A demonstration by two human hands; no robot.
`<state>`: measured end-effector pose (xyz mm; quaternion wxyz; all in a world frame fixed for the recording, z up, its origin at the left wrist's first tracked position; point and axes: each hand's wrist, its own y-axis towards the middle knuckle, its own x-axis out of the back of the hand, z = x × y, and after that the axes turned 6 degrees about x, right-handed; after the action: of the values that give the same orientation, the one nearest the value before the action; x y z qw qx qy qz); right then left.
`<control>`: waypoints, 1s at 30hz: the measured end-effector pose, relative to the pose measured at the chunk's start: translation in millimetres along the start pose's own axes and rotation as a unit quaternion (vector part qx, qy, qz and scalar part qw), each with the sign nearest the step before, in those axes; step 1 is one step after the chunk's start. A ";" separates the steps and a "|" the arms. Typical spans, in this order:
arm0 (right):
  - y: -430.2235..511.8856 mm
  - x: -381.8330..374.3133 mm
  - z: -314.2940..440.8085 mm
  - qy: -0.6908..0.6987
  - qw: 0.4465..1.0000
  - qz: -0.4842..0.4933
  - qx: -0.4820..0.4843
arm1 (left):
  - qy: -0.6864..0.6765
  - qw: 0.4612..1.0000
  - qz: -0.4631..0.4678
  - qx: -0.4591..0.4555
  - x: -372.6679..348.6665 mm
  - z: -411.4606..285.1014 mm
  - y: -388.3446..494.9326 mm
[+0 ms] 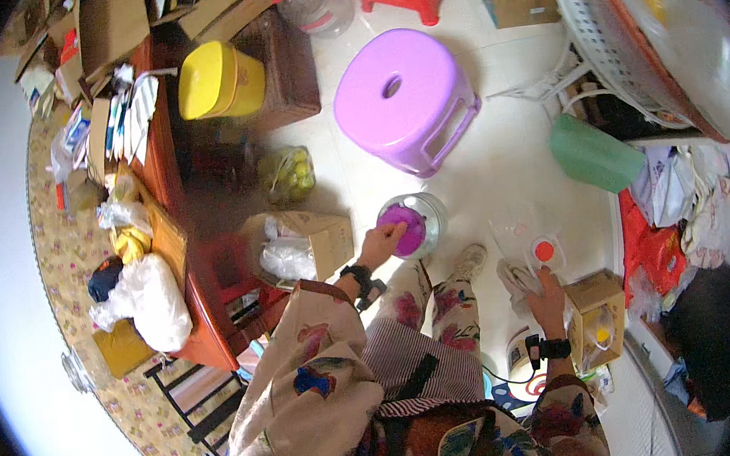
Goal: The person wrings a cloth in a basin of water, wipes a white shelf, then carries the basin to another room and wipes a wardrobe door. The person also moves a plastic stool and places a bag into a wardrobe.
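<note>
My left hand (382,242) grips the purple lid (408,231) of a clear round jar (434,221) in front of my feet. To the right, my right hand (548,302) reaches down and its fingers close at the top of a clear plastic jug (512,229) with a red cap (544,250). A pale cloth (518,280) hangs beside that hand; whether the fingers also hold it is unclear. Each wrist wears a black strapped device.
A purple stool (400,91) stands ahead on the pale floor. At left are a cardboard box (331,239) with plastic bags and a cluttered table (209,331). A green bin (597,153) and an open carton (598,317) stand at right.
</note>
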<state>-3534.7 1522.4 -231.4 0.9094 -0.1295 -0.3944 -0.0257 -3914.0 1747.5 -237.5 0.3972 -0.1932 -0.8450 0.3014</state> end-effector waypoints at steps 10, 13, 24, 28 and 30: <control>84.3 -90.5 129.1 0.077 0.988 0.129 0.018 | -0.121 0.974 -0.138 0.130 128.5 98.4 56.4; 116.1 -133.7 176.7 0.061 0.981 0.179 0.044 | -0.169 0.960 -0.171 0.141 160.3 129.3 93.2; 255.8 -265.6 333.4 -0.017 0.955 0.256 0.146 | -0.158 0.929 -0.258 0.212 237.3 214.8 273.6; 311.9 -310.6 357.6 -0.019 0.959 0.249 0.131 | -0.432 0.850 -0.238 0.186 244.5 248.7 337.3; 341.6 -328.0 365.1 -0.019 0.965 0.218 0.144 | -0.494 0.819 -0.232 0.178 251.9 254.0 359.8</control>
<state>-3968.9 1927.4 -303.1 0.8946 -0.0803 -0.3730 0.2325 -4236.4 2067.2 -464.0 0.0126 0.2572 -0.8792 0.4008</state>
